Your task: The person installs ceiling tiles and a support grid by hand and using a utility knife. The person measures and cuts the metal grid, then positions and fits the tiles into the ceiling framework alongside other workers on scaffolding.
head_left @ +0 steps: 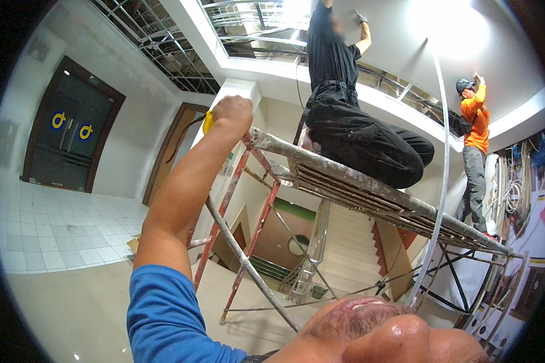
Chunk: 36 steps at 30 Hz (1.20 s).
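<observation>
My left arm, in a blue sleeve, reaches up from the lower left. My left hand [232,112] is closed in a fist beside the near end of the scaffold platform [369,193]. A small yellow thing [209,123] shows at the fist's left side, its kind mostly hidden, with a dark curved strip [181,139] trailing from it. Just below the wrist are the platform's paint-splashed rail [275,144] and a worn red scaffold post [221,206]. My right hand is not in view.
A person in black [366,133] kneels on the platform, one hand raised to the ceiling [399,36]. Farther right stands a person in orange [476,124], arms up. A long pale pole [445,121] slants past the platform. Stairs [351,242] lie beyond the diagonal braces; a glass door [69,133] is left.
</observation>
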Each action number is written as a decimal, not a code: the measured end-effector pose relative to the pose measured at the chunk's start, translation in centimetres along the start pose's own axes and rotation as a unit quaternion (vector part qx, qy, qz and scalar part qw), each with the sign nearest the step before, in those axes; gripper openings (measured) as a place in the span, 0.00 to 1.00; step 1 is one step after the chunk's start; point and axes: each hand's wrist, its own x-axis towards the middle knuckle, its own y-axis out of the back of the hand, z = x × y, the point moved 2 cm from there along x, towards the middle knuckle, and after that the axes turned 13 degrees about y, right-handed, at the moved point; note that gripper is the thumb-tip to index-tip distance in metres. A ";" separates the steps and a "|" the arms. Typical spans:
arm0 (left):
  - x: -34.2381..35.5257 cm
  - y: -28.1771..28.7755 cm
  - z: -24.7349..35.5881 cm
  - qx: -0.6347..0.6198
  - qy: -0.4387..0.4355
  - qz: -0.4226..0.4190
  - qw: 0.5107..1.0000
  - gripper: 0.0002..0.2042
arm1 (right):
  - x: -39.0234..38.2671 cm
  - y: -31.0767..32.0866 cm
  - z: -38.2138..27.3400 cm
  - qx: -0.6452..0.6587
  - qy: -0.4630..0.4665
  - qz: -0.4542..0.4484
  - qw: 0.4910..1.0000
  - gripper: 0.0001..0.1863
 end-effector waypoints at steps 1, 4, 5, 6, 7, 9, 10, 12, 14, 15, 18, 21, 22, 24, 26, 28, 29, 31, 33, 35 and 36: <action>0.3 -0.2 -0.1 -0.001 0.005 -0.006 1.000 0.17 | 0.0 0.0 -0.1 0.002 0.005 -0.004 1.000 0.28; 0.6 -0.5 -0.3 0.003 0.014 -0.017 1.000 0.18 | 0.2 0.0 -1.4 -0.004 -0.006 -0.007 1.000 0.28; 0.5 -0.4 -0.1 0.003 0.017 -0.023 1.000 0.18 | 0.1 0.3 -0.3 -0.006 -0.006 -0.004 1.000 0.28; 0.2 -0.3 0.2 0.002 0.014 -0.024 1.000 0.18 | -0.2 0.6 1.2 -0.006 -0.003 -0.005 1.000 0.28; -0.1 -0.2 0.4 -0.006 0.012 -0.031 0.999 0.18 | -0.5 1.0 2.6 -0.006 0.000 -0.007 1.000 0.28; 0.1 -0.4 -0.3 -0.009 0.016 -0.034 0.999 0.18 | -0.4 0.8 2.8 0.001 0.001 -0.007 1.000 0.28; 0.8 -1.5 -0.6 -0.014 0.021 -0.014 1.000 0.18 | -0.4 0.8 2.9 0.006 0.003 -0.006 1.000 0.29; 0.7 -1.1 -0.3 -0.018 0.023 0.008 1.000 0.18 | -0.2 0.9 2.2 0.016 0.004 -0.001 1.000 0.29; 0.2 -0.6 -0.2 -0.020 0.033 -0.012 0.999 0.17 | -0.1 0.6 -0.1 0.025 0.003 0.002 1.000 0.29; 0.1 -0.4 -0.3 -0.018 0.034 -0.009 0.999 0.17 | 0.0 0.4 -1.7 0.026 -0.004 -0.001 1.000 0.29; 0.4 -0.9 -0.3 -0.019 0.024 -0.005 1.000 0.15 | 0.1 0.7 -3.4 0.028 -0.023 -0.007 0.999 0.29; 0.3 -1.0 0.0 -0.025 0.042 -0.009 0.999 0.15 | 0.2 0.9 -3.8 0.032 -0.036 -0.010 0.999 0.28; 0.2 -1.0 0.1 -0.021 0.041 -0.009 0.999 0.15 | 0.3 1.0 -3.9 0.034 -0.040 -0.010 0.999 0.28; 0.2 -1.3 0.0 -0.018 0.043 -0.008 0.999 0.15 | 0.4 0.8 -4.2 0.038 -0.044 -0.013 0.998 0.28; 0.3 -1.3 -0.1 -0.029 0.053 0.013 0.998 0.14 | 0.7 0.7 -4.2 0.040 -0.045 -0.013 0.998 0.28; -0.1 -0.9 0.1 -0.027 0.046 0.000 0.999 0.15 | 0.9 0.8 -4.4 0.037 -0.048 -0.012 0.998 0.28; -0.3 -0.6 0.0 -0.022 0.037 -0.013 0.999 0.15 | 0.8 0.9 -4.5 0.036 -0.049 -0.009 0.998 0.28; 0.2 -1.2 -0.5 -0.036 0.023 0.019 0.999 0.17 | 0.9 0.8 -4.6 0.033 -0.046 -0.007 0.998 0.28; 0.1 -1.3 -0.4 -0.057 0.016 0.005 0.998 0.16 | 0.8 0.5 -3.5 0.028 -0.046 0.003 0.999 0.28; 0.0 -1.2 -0.5 -0.068 0.010 -0.003 0.998 0.13 | 0.6 0.0 -1.8 0.037 -0.042 0.015 0.998 0.29; 0.5 -1.7 -0.7 -0.076 0.012 -0.003 0.997 0.12 | 0.7 -0.1 -1.5 0.036 -0.023 0.017 0.999 0.28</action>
